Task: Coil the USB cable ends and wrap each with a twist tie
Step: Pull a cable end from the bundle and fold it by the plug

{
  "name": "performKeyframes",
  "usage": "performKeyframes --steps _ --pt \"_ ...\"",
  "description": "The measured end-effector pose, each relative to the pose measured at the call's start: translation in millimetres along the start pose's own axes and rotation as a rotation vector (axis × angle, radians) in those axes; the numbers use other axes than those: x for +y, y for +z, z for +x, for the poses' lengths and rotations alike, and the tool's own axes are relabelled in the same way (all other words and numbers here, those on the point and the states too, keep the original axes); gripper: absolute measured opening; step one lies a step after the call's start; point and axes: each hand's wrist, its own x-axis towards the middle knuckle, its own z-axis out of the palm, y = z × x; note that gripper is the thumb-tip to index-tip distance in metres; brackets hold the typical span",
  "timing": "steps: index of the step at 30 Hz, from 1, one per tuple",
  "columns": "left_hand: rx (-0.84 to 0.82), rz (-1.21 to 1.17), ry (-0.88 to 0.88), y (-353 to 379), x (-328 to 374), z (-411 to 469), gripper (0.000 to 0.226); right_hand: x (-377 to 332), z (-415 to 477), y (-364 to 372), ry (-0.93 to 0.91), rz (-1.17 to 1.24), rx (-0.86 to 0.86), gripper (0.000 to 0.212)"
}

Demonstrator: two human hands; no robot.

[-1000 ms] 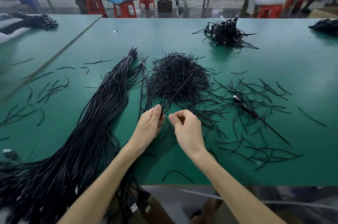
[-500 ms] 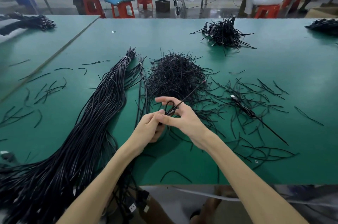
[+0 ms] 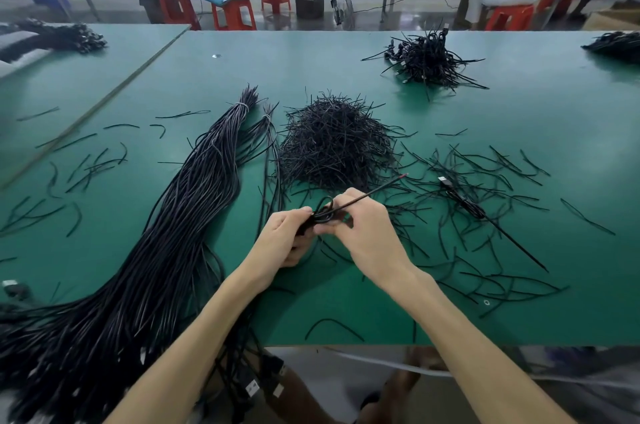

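Head view: a person at a green work table (image 3: 519, 119). Landmark: the big heap of black twist ties (image 3: 334, 146) mid-table.

Just on the near side of the heap, both hands met over a small coil of black USB cable (image 3: 323, 211). The left hand (image 3: 282, 238), fingers curled, pinched the coil's left side. The right hand (image 3: 369, 235), fingers also curled, gripped its right side, w/ the cable's free tail (image 3: 377, 191) running out past the index finger. The tail's long axis pointed away & to the right, and its red-tipped end reached the heap's near-right edge.

Whether either hand already held a tie: couldn't tell. Judgement: coil formed, wrap not yet done. A tie looked to be needed next. The heap lay straight ahead of both hands, and the right hand was nearer the loose ties scattered right of the heap.

Left of the heap lay a long bundle of uncoiled cables (image 3: 194, 216). Beyond the heap & to its right sat a pile of finished cables (image 3: 429, 58).
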Motion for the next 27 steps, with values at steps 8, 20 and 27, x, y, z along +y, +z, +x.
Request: performKeyframes --steps 8,20,27 --pt "0.002 0.162 0.192 2.3 -2.6 -2.0 0.052 -4.6 -1.6 -3.8 -0.114 -0.200 0.021 0.038" --pt "-0.108 0.497 0.243 -7.6 32.5 -19.4 0.029 -15.5 -6.8 -20.1 -0.024 -0.100 -0.021 0.026" --pt "-0.092 0.448 0.221 -1.0 34.1 -26.2 0.011 -23.3 -7.3 -23.7 -0.168 -0.258 -0.072 0.017"
